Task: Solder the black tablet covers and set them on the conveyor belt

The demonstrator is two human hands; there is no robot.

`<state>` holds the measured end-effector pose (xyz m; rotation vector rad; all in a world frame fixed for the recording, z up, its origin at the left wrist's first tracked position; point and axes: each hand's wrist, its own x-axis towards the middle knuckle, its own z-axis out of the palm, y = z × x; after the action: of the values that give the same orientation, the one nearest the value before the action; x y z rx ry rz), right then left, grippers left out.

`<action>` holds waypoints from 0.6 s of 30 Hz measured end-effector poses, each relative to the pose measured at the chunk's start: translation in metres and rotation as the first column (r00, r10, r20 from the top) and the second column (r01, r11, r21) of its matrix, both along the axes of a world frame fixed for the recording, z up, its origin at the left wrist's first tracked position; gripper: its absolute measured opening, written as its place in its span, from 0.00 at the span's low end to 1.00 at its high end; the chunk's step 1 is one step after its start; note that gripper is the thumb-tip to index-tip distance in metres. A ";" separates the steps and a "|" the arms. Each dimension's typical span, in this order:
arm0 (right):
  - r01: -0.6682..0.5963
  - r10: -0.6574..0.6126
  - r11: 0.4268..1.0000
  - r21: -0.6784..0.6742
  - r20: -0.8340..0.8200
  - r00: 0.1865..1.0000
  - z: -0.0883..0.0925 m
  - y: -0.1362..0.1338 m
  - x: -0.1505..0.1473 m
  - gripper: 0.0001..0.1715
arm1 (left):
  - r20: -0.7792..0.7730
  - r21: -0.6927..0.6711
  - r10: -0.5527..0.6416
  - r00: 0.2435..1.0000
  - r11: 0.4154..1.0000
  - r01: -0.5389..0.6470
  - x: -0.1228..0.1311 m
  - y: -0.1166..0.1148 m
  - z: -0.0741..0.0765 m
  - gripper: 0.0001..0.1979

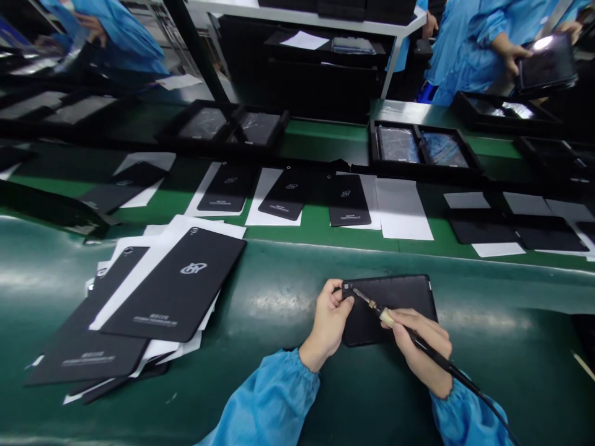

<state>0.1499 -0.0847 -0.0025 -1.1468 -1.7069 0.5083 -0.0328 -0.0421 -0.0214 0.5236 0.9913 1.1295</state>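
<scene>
A black tablet back cover [385, 303] lies on the green bench with its inner side up. My left hand [329, 319] pinches its upper left corner between thumb and fingers. In my right hand [423, 347] is a soldering iron [383, 314], held like a pen, its black cord running off at the lower right. The iron's metal tip reaches the small light part at the cover's upper left corner, close to my left thumb. Whether the tip touches that part I cannot tell.
A pile of black covers [174, 285] interleaved with white sheets stands at the left. Beyond the bench edge, a green conveyor [302, 232] carries more covers on paper. Black trays [425, 148] with wrapped panels sit behind it. Co-workers in blue sleeves [474, 49] stand across.
</scene>
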 end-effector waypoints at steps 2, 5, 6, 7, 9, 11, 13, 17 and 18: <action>-0.009 0.009 1.000 -0.016 0.001 1.000 -0.001 -0.001 0.000 0.17 | -0.001 0.000 -0.001 1.000 1.000 0.001 0.000 0.000 0.000 0.16; -0.016 0.017 1.000 -0.021 0.011 1.000 -0.003 -0.004 -0.002 0.17 | -0.007 -0.003 0.003 1.000 1.000 -0.003 0.000 0.000 -0.001 0.16; -0.015 0.015 1.000 -0.015 0.013 1.000 -0.004 -0.005 -0.003 0.17 | -0.009 -0.004 0.003 1.000 1.000 -0.003 0.000 0.000 -0.002 0.16; -0.012 0.012 1.000 -0.004 0.013 1.000 -0.005 -0.006 -0.005 0.17 | -0.010 -0.003 0.003 1.000 1.000 -0.003 0.000 0.000 -0.002 0.16; 0.004 -0.005 0.999 0.034 0.012 1.000 -0.006 -0.009 -0.010 0.18 | -0.011 0.001 0.005 1.000 1.000 -0.005 -0.001 0.000 -0.002 0.16; 0.024 -0.026 0.996 0.080 0.020 0.999 -0.007 -0.010 -0.017 0.18 | -0.013 0.008 0.008 1.000 1.000 -0.008 -0.001 0.000 -0.003 0.16; 0.050 -0.055 0.991 0.122 0.035 0.998 -0.007 -0.012 -0.023 0.16 | -0.016 0.014 0.009 1.000 1.000 -0.009 -0.002 0.000 -0.003 0.17; 0.079 -0.088 0.986 0.148 0.054 0.995 -0.002 -0.012 -0.020 0.14 | -0.008 0.016 0.012 1.000 1.000 -0.011 -0.002 0.001 -0.003 0.17; 0.110 -0.115 0.983 0.145 0.030 0.993 0.000 -0.011 -0.014 0.13 | 0.000 0.012 0.009 1.000 1.000 -0.009 -0.003 0.000 -0.003 0.17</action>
<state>0.1359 -0.0954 -0.0025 -1.1475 -1.6722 0.2909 -0.0353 -0.0419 -0.0240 0.5295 0.9886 1.1444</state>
